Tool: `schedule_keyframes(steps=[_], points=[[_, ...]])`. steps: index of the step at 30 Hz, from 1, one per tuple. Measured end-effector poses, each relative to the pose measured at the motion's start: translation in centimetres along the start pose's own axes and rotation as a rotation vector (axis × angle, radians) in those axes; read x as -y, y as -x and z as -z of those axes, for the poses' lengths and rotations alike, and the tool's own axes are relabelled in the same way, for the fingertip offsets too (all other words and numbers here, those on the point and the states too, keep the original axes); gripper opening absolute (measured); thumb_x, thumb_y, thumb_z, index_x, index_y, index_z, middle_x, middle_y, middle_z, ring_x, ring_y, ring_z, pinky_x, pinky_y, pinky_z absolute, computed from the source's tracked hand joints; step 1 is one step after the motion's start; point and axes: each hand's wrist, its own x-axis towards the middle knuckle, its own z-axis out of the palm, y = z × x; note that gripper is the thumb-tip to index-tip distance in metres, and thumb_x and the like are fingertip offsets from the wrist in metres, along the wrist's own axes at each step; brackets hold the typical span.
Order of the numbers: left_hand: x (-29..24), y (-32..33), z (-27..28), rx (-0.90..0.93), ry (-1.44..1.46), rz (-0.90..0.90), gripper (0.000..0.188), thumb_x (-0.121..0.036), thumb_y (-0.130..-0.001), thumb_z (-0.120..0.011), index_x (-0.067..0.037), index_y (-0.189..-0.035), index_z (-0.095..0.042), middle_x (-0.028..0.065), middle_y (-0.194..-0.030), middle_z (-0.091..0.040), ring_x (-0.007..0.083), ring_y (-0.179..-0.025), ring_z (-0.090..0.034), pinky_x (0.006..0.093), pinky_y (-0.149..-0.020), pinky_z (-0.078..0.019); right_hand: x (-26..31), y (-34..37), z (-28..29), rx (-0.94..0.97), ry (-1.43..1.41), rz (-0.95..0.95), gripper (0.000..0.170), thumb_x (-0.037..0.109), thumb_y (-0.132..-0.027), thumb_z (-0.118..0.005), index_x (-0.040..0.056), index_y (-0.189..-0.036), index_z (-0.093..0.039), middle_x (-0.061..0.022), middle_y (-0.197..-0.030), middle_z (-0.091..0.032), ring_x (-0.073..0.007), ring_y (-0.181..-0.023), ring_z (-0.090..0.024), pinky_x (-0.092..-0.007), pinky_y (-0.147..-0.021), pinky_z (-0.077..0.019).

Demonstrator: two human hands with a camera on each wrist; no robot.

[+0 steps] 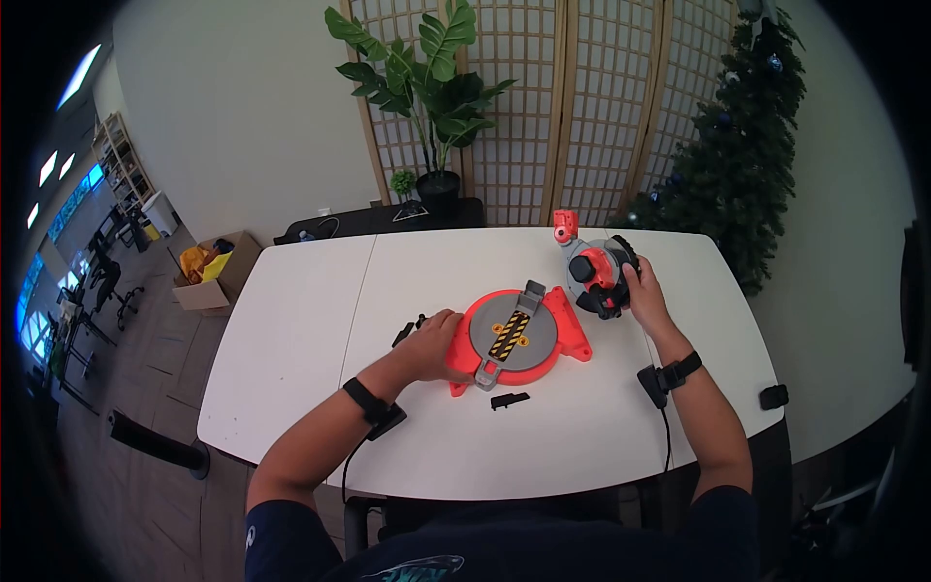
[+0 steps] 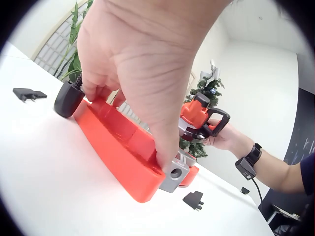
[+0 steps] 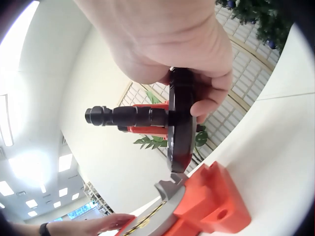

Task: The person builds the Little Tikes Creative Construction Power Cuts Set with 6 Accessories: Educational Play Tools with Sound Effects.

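Observation:
My left hand [image 1: 430, 347] grips the left side of a toy saw base [image 1: 475, 315], thumb at its near end and fingers at the far end. The base is orange-red with a grey round plate and a black-and-yellow striped strip. My right hand [image 1: 648, 296] holds the toy saw's upper part [image 1: 599, 272], orange, grey and black, beyond the base's right side. In the right wrist view its fingers curl around the black round blade guard [image 3: 181, 132], close over the base's grey bracket. A black knob with a threaded screw [image 2: 69, 100] is near my left fingertips.
One small black piece [image 1: 510, 400] lies on the white table [image 1: 301, 339] in front of the base. Another black piece [image 2: 28, 94] lies beyond the knob. A black object [image 1: 773, 397] sits at the right table edge. Plants and a wooden screen [image 1: 524, 107] stand behind.

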Motion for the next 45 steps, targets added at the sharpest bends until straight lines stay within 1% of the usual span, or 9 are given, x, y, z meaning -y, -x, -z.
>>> schedule_keyframes(steps=[1, 3, 6, 17, 19, 24, 36, 42, 45], points=[[-0.1, 0.1, 0.1, 0.002, 0.010, 0.013, 0.116, -0.050, -0.058, -0.091, 0.005, -0.144, -0.036, 0.0201, -0.142, -0.045, 0.0373, -0.135, -0.044, 0.0419, -0.111, -0.0428, -0.1, -0.2, 0.3, 0.000, 0.000, -0.001, 0.043, 0.038, -0.105, -0.048, 0.0074, -0.135, -0.048, -0.0111, -0.087, -0.069, -0.0226, -0.070, -0.070, -0.0339, -0.058, -0.0543], [-0.4, 0.2, 0.5, 0.016, 0.018, 0.007, 0.116, -0.048, -0.058, -0.092, 0.005, -0.144, -0.036, 0.0197, -0.142, -0.045, 0.0372, -0.136, -0.044, 0.0418, -0.111, -0.0431, -0.2, -0.4, 0.7, -0.036, 0.270, 0.086, 0.041, 0.035, -0.105, -0.048, 0.0074, -0.135, -0.047, -0.0201, -0.094, -0.071, -0.0371, -0.082, -0.072, -0.0436, -0.070, -0.0557], [-0.1, 0.4, 0.5, 0.034, 0.031, -0.005, 0.116, -0.045, -0.057, -0.093, 0.006, -0.144, -0.036, 0.0191, -0.142, -0.045, 0.0367, -0.136, -0.045, 0.0413, -0.111, -0.0435, 1.9, 0.7, 0.9, -0.057, 0.460, 0.161, 0.039, 0.032, -0.103, -0.050, 0.0077, -0.134, -0.049, -0.0249, -0.099, -0.070, -0.0450, -0.094, -0.067, -0.0500, -0.080, -0.0531], [-0.1, 1.3, 1.2, 0.098, 0.033, -0.006, 0.117, -0.040, -0.057, -0.094, 0.004, -0.147, -0.034, 0.0187, -0.147, -0.042, 0.0347, -0.138, -0.044, 0.0397, -0.114, -0.0424, 3.1, 1.4, 0.4, -0.019, 0.779, 0.347, 0.039, 0.023, -0.097, -0.061, 0.0066, -0.132, -0.053, -0.0175, -0.104, -0.071, -0.0387, -0.092, -0.068, -0.0476, -0.077, -0.0542], [0.0, 1.3, 1.1, 0.084, -0.020, -0.033, 0.116, -0.040, -0.061, -0.093, 0.005, -0.148, -0.031, 0.0160, -0.149, -0.040, 0.0338, -0.132, -0.051, 0.0402, -0.106, -0.0483, 2.7, 1.2, 0.2, -0.012, 0.820, 0.362, 0.040, 0.022, -0.095, -0.063, 0.0070, -0.131, -0.054, -0.0167, -0.104, -0.071, -0.0382, -0.092, -0.068, -0.0471, -0.077, -0.0542], [0.2, 1.4, 1.3, 0.111, -0.013, -0.017, 0.118, -0.040, -0.061, -0.093, 0.003, -0.151, -0.029, 0.0163, -0.152, -0.036, 0.0344, -0.132, -0.051, 0.0403, -0.107, -0.0482, 2.3, 1.1, 0.1, 0.045, 0.885, 0.375, 0.038, 0.019, -0.094, -0.063, 0.0106, -0.130, -0.056, -0.0129, -0.109, -0.069, -0.0344, -0.096, -0.067, -0.0457, -0.083, -0.0516], [0.1, 1.4, 1.7, 0.150, 0.006, 0.006, 0.121, -0.039, -0.061, -0.094, 0.000, -0.153, -0.026, 0.0187, -0.158, -0.029, 0.0355, -0.137, -0.046, 0.0404, -0.112, -0.0444, 2.5, 1.9, 1.0, 0.147, 0.728, 0.429, 0.041, 0.006, -0.089, -0.066, 0.0101, -0.128, -0.056, -0.0117, -0.121, -0.064, -0.0339, -0.114, -0.060, -0.0434, -0.094, -0.0495], [-0.1, 1.5, 2.0, 0.162, 0.030, 0.010, 0.121, -0.039, -0.061, -0.094, -0.001, -0.153, -0.026, 0.0189, -0.159, -0.028, 0.0356, -0.138, -0.046, 0.0403, -0.112, -0.0444, 4.7, 2.5, 1.5, 0.204, 0.698, 0.300, 0.054, 0.013, -0.086, -0.073, 0.0072, -0.135, -0.050, -0.0159, -0.132, -0.058, -0.0353, -0.118, -0.059, -0.0404, -0.098, -0.0494], [-0.1, 1.5, 2.0, 0.167, 0.040, 0.017, 0.121, -0.039, -0.061, -0.094, -0.001, -0.153, -0.026, 0.0191, -0.159, -0.028, 0.0356, -0.138, -0.045, 0.0404, -0.112, -0.0443, 5.2, 2.4, 1.7, 0.199, 0.723, 0.342, 0.054, 0.014, -0.084, -0.075, 0.0064, -0.132, -0.051, -0.0152, -0.132, -0.058, -0.0338, -0.116, -0.060, -0.0395, -0.096, -0.0508]])
